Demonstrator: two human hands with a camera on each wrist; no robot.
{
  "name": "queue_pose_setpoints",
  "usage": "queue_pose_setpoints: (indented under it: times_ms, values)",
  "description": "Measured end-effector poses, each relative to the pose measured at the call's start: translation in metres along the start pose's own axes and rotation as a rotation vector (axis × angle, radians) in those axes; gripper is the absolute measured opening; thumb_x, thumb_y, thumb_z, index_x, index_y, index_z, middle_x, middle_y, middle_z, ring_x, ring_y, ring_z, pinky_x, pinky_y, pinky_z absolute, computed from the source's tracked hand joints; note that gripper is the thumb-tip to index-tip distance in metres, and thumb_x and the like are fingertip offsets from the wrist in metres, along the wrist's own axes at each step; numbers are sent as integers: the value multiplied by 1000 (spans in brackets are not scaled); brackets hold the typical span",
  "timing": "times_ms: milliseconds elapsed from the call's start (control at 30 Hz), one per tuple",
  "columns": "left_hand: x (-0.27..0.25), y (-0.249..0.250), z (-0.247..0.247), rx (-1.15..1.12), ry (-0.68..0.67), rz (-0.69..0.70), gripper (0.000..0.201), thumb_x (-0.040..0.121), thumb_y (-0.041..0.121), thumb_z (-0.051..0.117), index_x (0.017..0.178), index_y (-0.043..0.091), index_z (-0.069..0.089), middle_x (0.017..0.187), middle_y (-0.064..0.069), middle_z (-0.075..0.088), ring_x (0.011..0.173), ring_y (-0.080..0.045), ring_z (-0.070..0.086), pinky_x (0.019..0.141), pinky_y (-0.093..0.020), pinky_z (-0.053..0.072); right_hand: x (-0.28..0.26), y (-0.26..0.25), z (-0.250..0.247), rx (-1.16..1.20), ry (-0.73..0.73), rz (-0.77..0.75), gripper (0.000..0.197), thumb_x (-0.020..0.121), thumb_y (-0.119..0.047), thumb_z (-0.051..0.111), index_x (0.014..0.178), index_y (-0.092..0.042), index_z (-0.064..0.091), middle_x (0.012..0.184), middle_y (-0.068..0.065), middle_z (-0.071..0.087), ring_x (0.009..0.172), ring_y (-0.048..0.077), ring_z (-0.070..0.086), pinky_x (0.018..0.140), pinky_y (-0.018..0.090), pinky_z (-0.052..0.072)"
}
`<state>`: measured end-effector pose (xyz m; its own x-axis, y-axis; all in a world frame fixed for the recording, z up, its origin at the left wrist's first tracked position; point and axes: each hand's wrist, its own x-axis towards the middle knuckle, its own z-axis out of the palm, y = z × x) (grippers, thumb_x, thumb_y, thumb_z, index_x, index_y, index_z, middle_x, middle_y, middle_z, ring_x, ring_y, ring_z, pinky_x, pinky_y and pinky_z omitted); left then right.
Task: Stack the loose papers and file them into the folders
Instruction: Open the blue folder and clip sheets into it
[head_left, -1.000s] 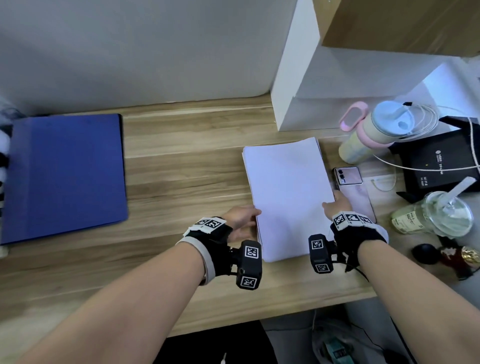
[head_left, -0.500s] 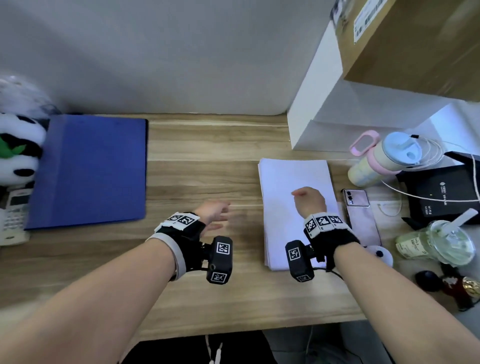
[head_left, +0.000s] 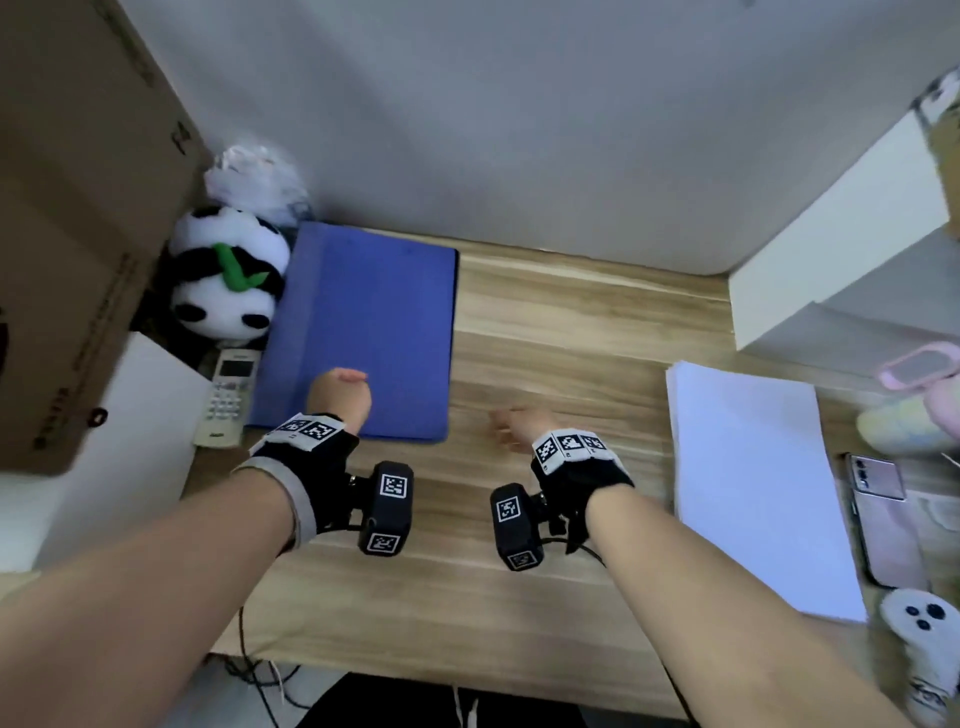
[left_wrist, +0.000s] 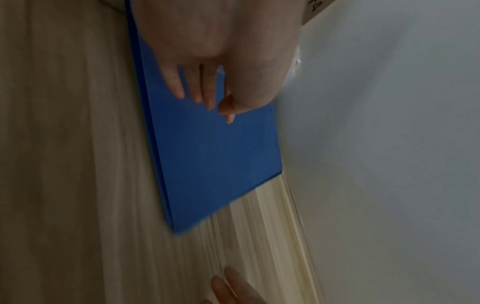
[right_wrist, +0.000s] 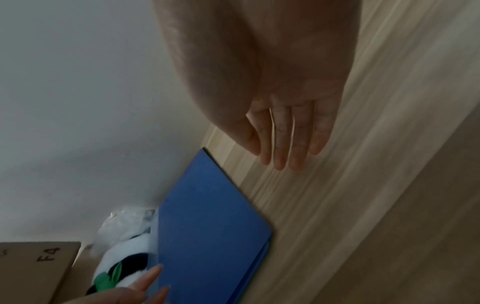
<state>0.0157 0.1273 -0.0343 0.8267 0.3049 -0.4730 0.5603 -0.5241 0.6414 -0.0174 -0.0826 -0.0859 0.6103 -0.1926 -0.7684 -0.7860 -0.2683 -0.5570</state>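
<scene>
Left hand (head_left: 340, 397): fingers extended, holding nothing, over the near part of the closed blue folder (head_left: 374, 322); contact uncertain. Right hand (head_left: 519, 426): fingers straight, empty, above the bare wooden desk (head_left: 561, 322), just right of the folder. Paper stack (head_left: 753, 483): flat, well right of both hands. Plush panda (head_left: 228, 275): beyond the folder's left edge.

The folder (head_left: 363, 327) is plain blue, its right edge dark. The stack of paper (head_left: 753, 478) is white. The surface (head_left: 561, 332) shows light wood grain in tan streaks. The plush panda (head_left: 228, 280) is black and white with a green leaf. The wrist straps (head_left: 576, 467) are black — white tags with black square codes. The box (head_left: 67, 208) is brown; the phone (head_left: 878, 519) — pale pink.
</scene>
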Motion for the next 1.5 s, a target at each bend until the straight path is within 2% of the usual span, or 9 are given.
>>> queue_pose_setpoints:
  times_ms: [133, 267, 533, 733, 867, 967, 1200, 1333, 1500]
  values:
    - [26, -14, -31, 145, 95, -72, 44, 86, 5, 50, 130, 6, 53, 138, -25, 47, 122, -36, 49, 102, -35, 38, 17, -14, 33, -81, 65, 7, 38, 87, -20, 50, 117, 0, 63, 109, 18, 66, 102, 32, 61, 99, 39, 48]
    - [45, -23, -49, 233, 72, -162, 61, 84, 11, 54, 142, 11, 34, 148, -23, 29, 136, -40, 31, 113, -44, 26, 20, -28, 51, -17, 37, 2, 35, 88, -15, 52, 119, -2, 62, 69, 3, 53, 64, 18, 49, 63, 27, 45]
    - [68, -32, -62, -74, 41, -140, 64, 80, 37, 68, 127, -2, 52, 132, -19, 57, 118, -38, 56, 101, -48, 44, 26, -29, 62, 160, 43, 2, 18, 86, -3, 54, 96, -14, 64, 60, -3, 46, 55, 9, 41, 53, 20, 31]
    - [49, -30, -64, -417, -185, -115, 30, 83, 15, 70, 108, 6, 58, 120, -17, 63, 100, -31, 63, 94, -47, 51, 22, -2, 30, 240, 71, 7, 19, 88, -10, 54, 71, -14, 60, 68, 1, 55, 67, 18, 52, 59, 23, 38]
    - [14, -30, -52, -527, -373, -152, 34, 85, 14, 67, 116, 7, 55, 120, -15, 63, 98, -30, 62, 96, -47, 49, -8, 5, 2, 432, 108, -112, 36, 91, -13, 55, 127, -11, 49, 119, 7, 62, 97, 20, 57, 91, 36, 46]
    - [-14, -25, -29, -561, -481, -153, 50, 85, 12, 66, 131, 6, 48, 126, -14, 61, 101, -30, 62, 96, -46, 49, -32, 15, -25, 475, 245, -244, 45, 90, -5, 55, 134, -6, 45, 133, 14, 56, 111, 22, 56, 108, 42, 40]
    - [-88, -13, 48, -591, -674, -202, 38, 90, 7, 58, 126, 12, 46, 104, -5, 65, 83, -17, 62, 73, -31, 55, -87, 64, -102, 503, 456, -267, 47, 89, -4, 56, 134, -14, 47, 127, 9, 60, 113, 24, 59, 103, 42, 46]
    - [-120, -12, 82, -491, -731, -232, 47, 89, 8, 60, 133, 6, 43, 124, -13, 62, 110, -29, 60, 101, -47, 46, -104, 101, -138, 508, 482, -205, 45, 88, -4, 58, 131, -13, 50, 116, 14, 62, 96, 24, 60, 90, 38, 50]
    - [-126, -26, 120, -207, -770, -155, 67, 78, 33, 73, 132, 1, 48, 133, -9, 58, 119, -26, 58, 103, -39, 46, -110, 130, -162, 428, 459, -158, 47, 90, -4, 56, 135, -12, 47, 124, 11, 59, 104, 23, 57, 92, 34, 47]
